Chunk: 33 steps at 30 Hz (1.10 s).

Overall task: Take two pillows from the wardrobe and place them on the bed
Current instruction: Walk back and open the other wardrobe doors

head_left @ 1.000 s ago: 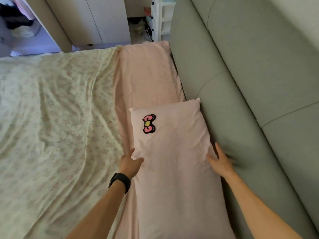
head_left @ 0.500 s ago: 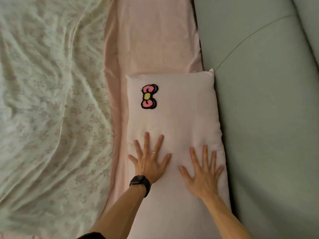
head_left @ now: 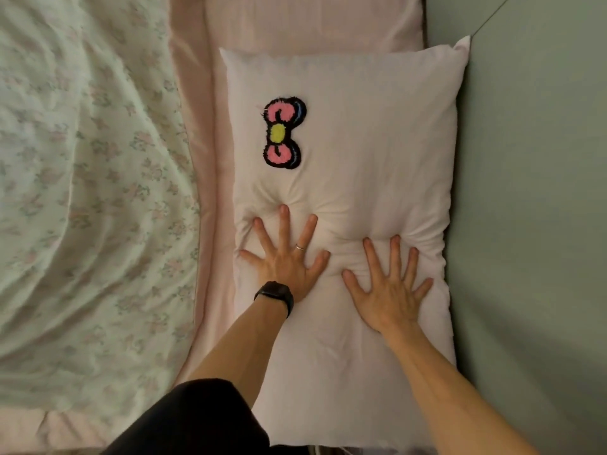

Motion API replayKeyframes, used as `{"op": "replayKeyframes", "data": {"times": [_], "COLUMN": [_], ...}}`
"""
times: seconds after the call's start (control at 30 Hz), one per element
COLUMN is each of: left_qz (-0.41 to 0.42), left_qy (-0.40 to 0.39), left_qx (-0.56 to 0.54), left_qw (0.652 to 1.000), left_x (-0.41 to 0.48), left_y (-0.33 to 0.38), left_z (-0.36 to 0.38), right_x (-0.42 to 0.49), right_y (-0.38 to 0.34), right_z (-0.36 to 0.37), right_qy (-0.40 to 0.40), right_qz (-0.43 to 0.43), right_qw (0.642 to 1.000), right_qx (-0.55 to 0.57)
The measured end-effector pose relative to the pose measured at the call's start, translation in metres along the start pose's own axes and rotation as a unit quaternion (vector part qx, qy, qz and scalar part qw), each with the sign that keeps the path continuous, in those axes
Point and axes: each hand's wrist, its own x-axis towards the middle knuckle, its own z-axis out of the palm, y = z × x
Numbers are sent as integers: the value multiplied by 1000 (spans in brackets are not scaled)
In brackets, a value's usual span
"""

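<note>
A pale pink pillow [head_left: 371, 126] with a pink bow patch [head_left: 281, 136] lies flat on the bed's pink sheet [head_left: 203, 159], its right edge against the green headboard. My left hand [head_left: 285, 254], with a ring and a black watch on the wrist, rests palm down on the pillow's left half, fingers spread. To its right, also flat and spread, my right hand [head_left: 387, 287] presses into the same pillow, and the fabric dents and creases around both. Only this one pillow is in view.
A floral quilt [head_left: 82, 192] covers the left part of the bed. The padded green headboard [head_left: 532, 224] runs down the right side. More pink bedding [head_left: 312, 18] lies beyond the pillow's far end.
My hands went from gripping the pillow's sides to lying flat on top, and they now press deeper. The view has come closer and looks straight down at the pillow.
</note>
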Motion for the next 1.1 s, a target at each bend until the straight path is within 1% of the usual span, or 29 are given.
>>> {"op": "replayKeyframes", "data": {"times": [0.1, 0.17, 0.2, 0.27, 0.33, 0.4, 0.47, 0.53, 0.63, 0.73, 0.8, 0.97, 1.1], "left_qz": [-8, 5, 24, 69, 82, 59, 30, 2, -45, -106, -153, -259, -332], "left_qy": [-66, -117, -131, -125, -87, -58, -34, 6, 76, 143, 190, 271, 332], "left_qx": [0, -7, -6, -9, -62, -127, -159, -186, -205, -203, -207, -236, -253], "left_qw": [998, 993, 991, 990, 991, 988, 986, 983, 975, 963, 947, 897, 846], "left_x": [-7, -16, -22, -42, -71, -108, -149, -190, -251, -313, -355, -465, -556], "left_y": [2, -1, -4, -14, -32, -57, -89, -131, -208, -295, -357, -505, -607], "left_z": [-34, -63, -79, -110, -138, -165, -191, -214, -243, -265, -272, -274, -271], "right_x": [-7, -16, -23, -45, -76, -113, -152, -190, -248, -305, -345, -453, -545], "right_y": [-8, -17, -23, -34, -51, -78, -114, -156, -227, -306, -360, -483, -568], "right_z": [-37, -67, -82, -107, -125, -139, -150, -159, -160, -151, -140, -86, -35], "right_qy": [-86, -130, -134, -110, -82, -60, -12, 38, 80, 108, 116, 84, 57], "right_qz": [12, 15, 12, 0, -22, -60, -111, -165, -259, -370, -434, -537, -603], "right_qw": [996, 990, 988, 990, 994, 996, 994, 984, 957, 918, 890, 837, 795], "right_qx": [-23, -58, -74, -89, -68, -25, 16, 62, 107, 95, 81, 53, 26]}}
